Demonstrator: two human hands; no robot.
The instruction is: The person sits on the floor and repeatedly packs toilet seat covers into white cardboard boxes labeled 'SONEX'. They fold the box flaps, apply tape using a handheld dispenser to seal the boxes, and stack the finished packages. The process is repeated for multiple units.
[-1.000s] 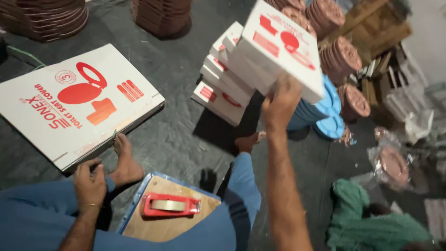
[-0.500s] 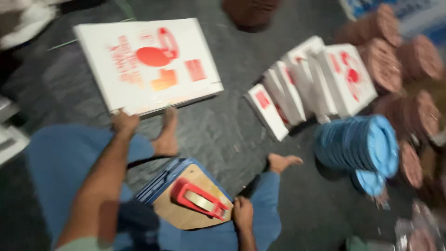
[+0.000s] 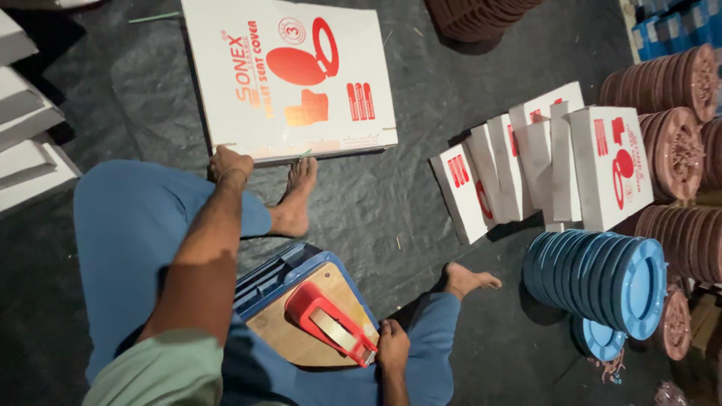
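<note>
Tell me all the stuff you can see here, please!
Flat carton: one, white with red print, on the floor ahead.
Small boxes: about six, white and red, leaning in a row at right.
Blue round lids: one stack, beside the boxes.
Brown round lids: several stacks, far right.
White boxes: a pile, left edge.
Tape dispenser: one, red, on a wooden board over a blue crate.
Floor sheet: dark grey.
Left hand: on the carton's near edge.
Right hand: at the dispenser's end.
</note>
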